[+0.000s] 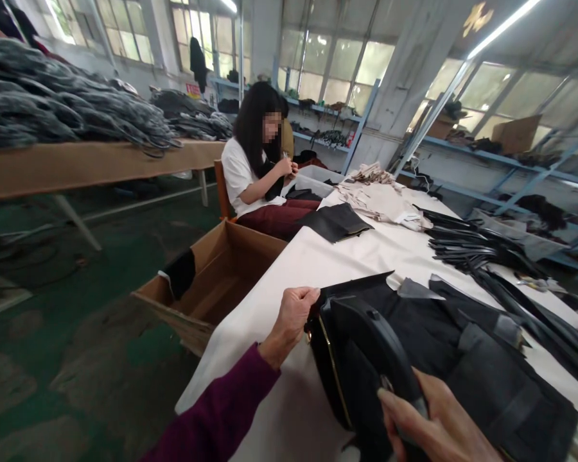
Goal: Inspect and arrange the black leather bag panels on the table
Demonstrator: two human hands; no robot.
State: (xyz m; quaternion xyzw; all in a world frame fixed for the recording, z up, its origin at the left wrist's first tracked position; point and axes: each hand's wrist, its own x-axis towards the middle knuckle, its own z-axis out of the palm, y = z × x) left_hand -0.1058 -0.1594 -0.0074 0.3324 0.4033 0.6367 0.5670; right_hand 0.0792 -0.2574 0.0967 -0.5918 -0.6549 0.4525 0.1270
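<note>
A black bag [361, 378] with a gold-coloured zipper [336, 374] is in front of me at the near edge of the table. My left hand [289, 321], in a purple sleeve, pinches the bag's upper left corner between thumb and fingers. The thick black strap [373, 324] arches over the bag, and my right hand [436, 417] is closed around its lower part. A small metal fitting shows by my right thumb. The bag's underside is hidden. Flat black pieces [491, 366] lie on the table just to its right.
The white-covered table [279, 276] carries black strips [481, 237], pale cut pieces [376, 199] and a black panel [337, 221]. An open cardboard box [212, 276] stands left of it. A co-worker [255, 167] sits beyond the box. Grey bundles [62, 96] cover another table.
</note>
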